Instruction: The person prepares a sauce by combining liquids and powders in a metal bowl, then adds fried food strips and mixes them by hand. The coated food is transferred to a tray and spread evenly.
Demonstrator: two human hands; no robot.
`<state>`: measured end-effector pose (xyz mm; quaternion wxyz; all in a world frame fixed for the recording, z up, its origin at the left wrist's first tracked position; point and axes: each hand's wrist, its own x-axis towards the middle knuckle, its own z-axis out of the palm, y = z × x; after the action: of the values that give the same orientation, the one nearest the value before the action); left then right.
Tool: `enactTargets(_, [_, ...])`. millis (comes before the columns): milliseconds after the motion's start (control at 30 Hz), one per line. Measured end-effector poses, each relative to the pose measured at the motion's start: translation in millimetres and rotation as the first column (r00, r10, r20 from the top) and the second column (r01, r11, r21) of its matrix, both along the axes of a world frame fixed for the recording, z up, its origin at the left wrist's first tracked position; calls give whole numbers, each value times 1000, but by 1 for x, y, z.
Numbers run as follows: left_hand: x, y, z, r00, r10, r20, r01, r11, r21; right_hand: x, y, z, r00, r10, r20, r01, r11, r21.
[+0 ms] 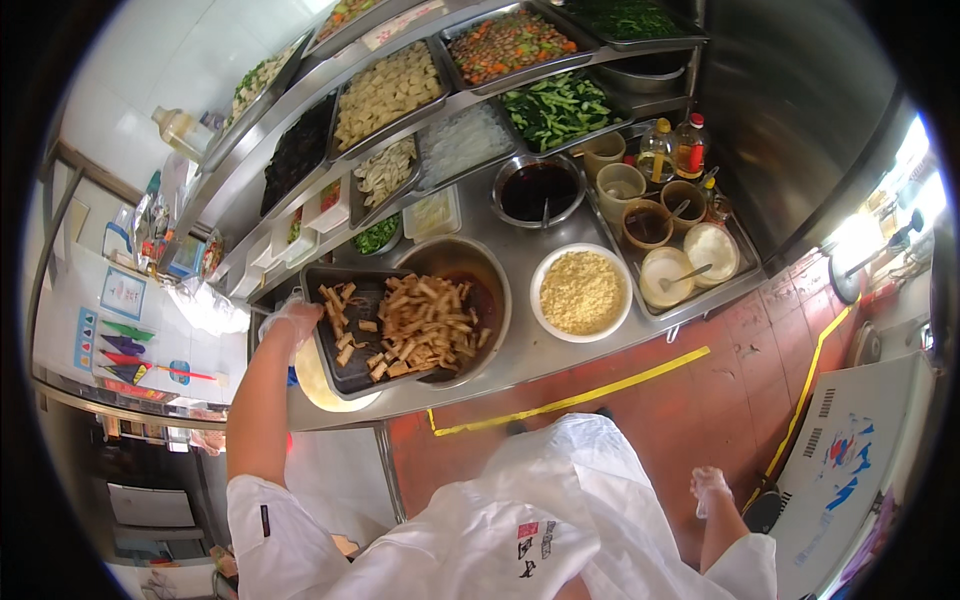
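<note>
My left hand [294, 318], in a clear plastic glove, grips the left side of a dark metal tray [341, 281]. The tray tilts over the rim of a large steel bowl [491, 262]. Brown cut food strips [427, 319] are heaped at the tray's right end and over the bowl, with some strips scattered on its left part. Dark reddish sauce shows inside the bowl. My right hand [709, 484], also gloved, hangs over the floor, away from the counter; its fingers look partly curled and I see nothing in it.
Right of the bowl stand a white bowl of yellow crumbly food [582, 292], a steel bowl of dark liquid [538, 191] and a tray [675, 311] of sauce tubs and bottles. Shelves [405, 131] with food trays rise behind. A round yellowish board or lid [330, 386] lies under the tray.
</note>
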<state>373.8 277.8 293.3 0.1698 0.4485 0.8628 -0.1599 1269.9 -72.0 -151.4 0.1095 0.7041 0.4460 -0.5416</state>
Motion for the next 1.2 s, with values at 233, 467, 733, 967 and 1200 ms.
enactTargets(233, [87,59,52,843,-372,-388,369,926,-86,-4,-52,48,47,998,-48,-980,37,-197])
enactTargets(467, [204,52,92,796,-333,-505,382,924,-6,-11,-18,42,697,695,176,-698,714,-58])
enactTargets(733, [187,37,68,697,-481,-532,518,851,-91,-38,41,34,792,-576,-202,602,793,95])
enactTargets(967, [117,-19,75,852,-313,-419,434,871,232,-72,45,42,998,22,63,-22,1000,-2])
enactTargets(1200, [-136,-131,-19,989,143,46,-145,821,552,-153,63,88,-11,983,186,-959,42,-280])
